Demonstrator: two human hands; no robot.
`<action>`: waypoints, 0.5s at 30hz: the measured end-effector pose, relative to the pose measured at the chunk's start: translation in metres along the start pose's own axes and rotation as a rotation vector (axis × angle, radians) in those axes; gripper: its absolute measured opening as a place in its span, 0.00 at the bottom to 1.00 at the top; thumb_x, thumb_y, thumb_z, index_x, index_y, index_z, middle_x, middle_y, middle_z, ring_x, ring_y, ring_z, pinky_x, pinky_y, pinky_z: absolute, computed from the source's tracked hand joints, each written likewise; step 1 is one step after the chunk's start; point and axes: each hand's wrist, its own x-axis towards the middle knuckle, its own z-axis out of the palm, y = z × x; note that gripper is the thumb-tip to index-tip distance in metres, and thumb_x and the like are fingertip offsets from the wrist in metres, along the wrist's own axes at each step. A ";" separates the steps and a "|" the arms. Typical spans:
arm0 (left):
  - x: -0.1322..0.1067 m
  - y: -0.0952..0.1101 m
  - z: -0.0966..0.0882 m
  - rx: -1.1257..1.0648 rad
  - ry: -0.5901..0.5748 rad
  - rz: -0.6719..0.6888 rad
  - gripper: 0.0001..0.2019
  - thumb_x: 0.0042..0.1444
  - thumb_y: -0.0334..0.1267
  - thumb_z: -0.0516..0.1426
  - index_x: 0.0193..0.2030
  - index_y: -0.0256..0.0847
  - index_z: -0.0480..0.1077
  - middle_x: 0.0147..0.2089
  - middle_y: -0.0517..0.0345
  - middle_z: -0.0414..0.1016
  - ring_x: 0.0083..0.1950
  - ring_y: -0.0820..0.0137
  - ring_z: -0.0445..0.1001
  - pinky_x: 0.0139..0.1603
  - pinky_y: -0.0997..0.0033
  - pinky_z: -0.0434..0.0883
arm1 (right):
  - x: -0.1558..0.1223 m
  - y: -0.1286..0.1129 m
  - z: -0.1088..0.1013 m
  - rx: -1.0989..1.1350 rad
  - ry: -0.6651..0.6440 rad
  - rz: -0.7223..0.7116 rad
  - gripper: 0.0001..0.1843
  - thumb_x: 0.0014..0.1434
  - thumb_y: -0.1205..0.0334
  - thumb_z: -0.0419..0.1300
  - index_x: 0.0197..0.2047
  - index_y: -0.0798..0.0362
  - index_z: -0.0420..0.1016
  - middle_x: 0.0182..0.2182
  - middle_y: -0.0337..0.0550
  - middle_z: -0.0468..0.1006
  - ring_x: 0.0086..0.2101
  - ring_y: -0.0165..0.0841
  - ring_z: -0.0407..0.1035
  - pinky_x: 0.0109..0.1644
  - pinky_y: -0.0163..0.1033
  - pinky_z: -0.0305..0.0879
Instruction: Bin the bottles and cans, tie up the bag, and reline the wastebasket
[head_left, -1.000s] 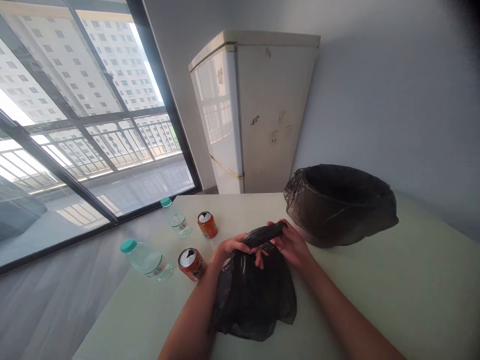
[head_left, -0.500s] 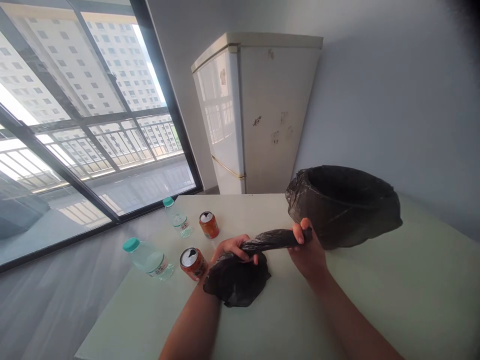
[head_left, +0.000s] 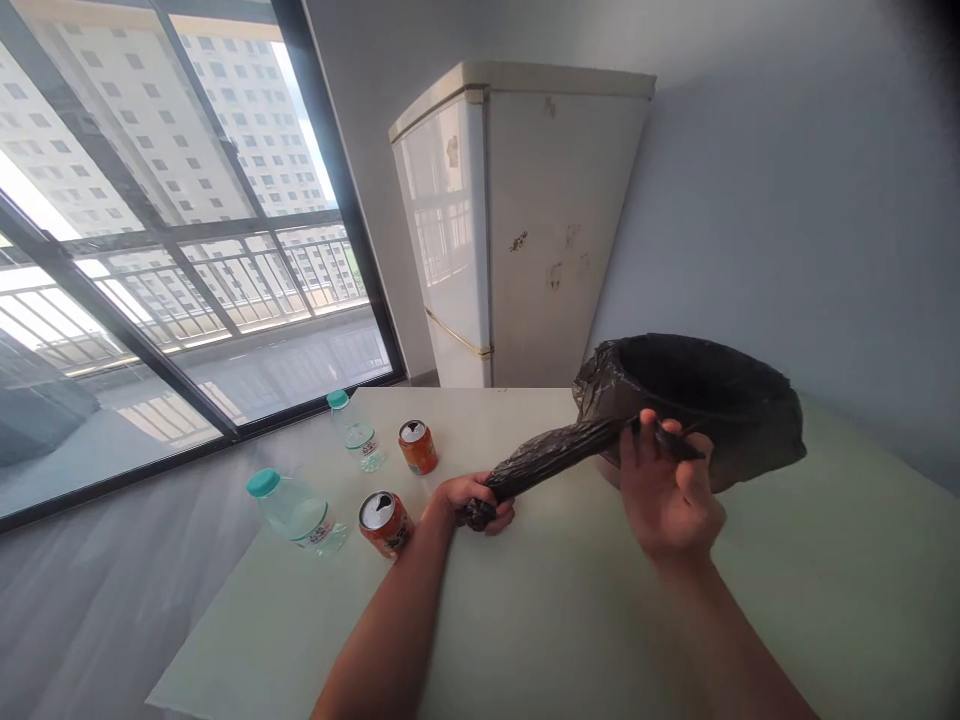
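Observation:
A black plastic bag (head_left: pixel 551 455) is pulled out into a long twisted strand above the pale table (head_left: pixel 525 620). My left hand (head_left: pixel 469 495) is closed around its lower end, near the table top. My right hand (head_left: pixel 667 490) grips the upper end, raised in front of the black-lined bin (head_left: pixel 720 400).
Two orange drink cans (head_left: pixel 384 522) (head_left: pixel 417 446) and two clear bottles with teal caps (head_left: pixel 296 510) (head_left: pixel 352 432) stand at the table's left side. A white fridge (head_left: pixel 517 220) stands behind the table. Large windows fill the left.
My right hand has drawn the bag up and to the right, stretching the loose crumpled bag into a thin strand. The left hand has stayed near the cans.

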 end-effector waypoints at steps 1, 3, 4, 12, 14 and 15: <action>0.002 -0.002 -0.002 -0.030 0.061 0.037 0.15 0.42 0.47 0.68 0.27 0.37 0.72 0.21 0.55 0.69 0.21 0.70 0.65 0.25 0.70 0.62 | -0.001 0.003 0.003 -0.018 -0.031 0.008 0.07 0.64 0.53 0.66 0.45 0.37 0.75 0.58 0.36 0.77 0.66 0.40 0.66 0.73 0.59 0.59; 0.006 -0.003 -0.007 -0.076 0.162 0.099 0.15 0.47 0.47 0.66 0.31 0.37 0.72 0.23 0.58 0.67 0.21 0.75 0.60 0.22 0.73 0.55 | -0.005 0.010 0.011 -0.100 -0.089 -0.012 0.06 0.65 0.56 0.65 0.44 0.41 0.72 0.59 0.39 0.77 0.66 0.42 0.67 0.74 0.63 0.56; 0.009 -0.002 -0.009 -0.099 0.198 0.117 0.15 0.49 0.48 0.65 0.32 0.36 0.71 0.23 0.59 0.66 0.21 0.76 0.58 0.22 0.74 0.53 | -0.009 0.014 0.014 -0.170 -0.117 -0.030 0.05 0.66 0.57 0.64 0.44 0.42 0.71 0.61 0.40 0.76 0.65 0.42 0.67 0.73 0.63 0.56; 0.007 -0.012 -0.018 -0.146 0.243 -0.002 0.33 0.49 0.67 0.66 0.38 0.32 0.76 0.29 0.50 0.74 0.25 0.72 0.67 0.22 0.75 0.59 | -0.055 0.052 0.024 -0.873 -0.645 -0.023 0.07 0.70 0.60 0.59 0.42 0.46 0.79 0.71 0.47 0.59 0.67 0.48 0.60 0.70 0.59 0.61; 0.003 -0.018 -0.021 -0.134 0.283 -0.005 0.39 0.41 0.74 0.67 0.37 0.34 0.77 0.30 0.50 0.77 0.26 0.70 0.70 0.24 0.73 0.65 | -0.063 0.060 0.026 -0.921 -0.797 -0.047 0.08 0.69 0.63 0.58 0.43 0.46 0.80 0.71 0.47 0.59 0.66 0.49 0.61 0.69 0.59 0.62; 0.001 -0.020 -0.021 -0.125 0.305 -0.004 0.40 0.37 0.76 0.68 0.37 0.35 0.77 0.30 0.50 0.77 0.26 0.70 0.72 0.25 0.73 0.66 | -0.066 0.063 0.027 -0.945 -0.850 -0.052 0.09 0.69 0.65 0.59 0.43 0.46 0.81 0.72 0.46 0.59 0.66 0.50 0.61 0.68 0.60 0.62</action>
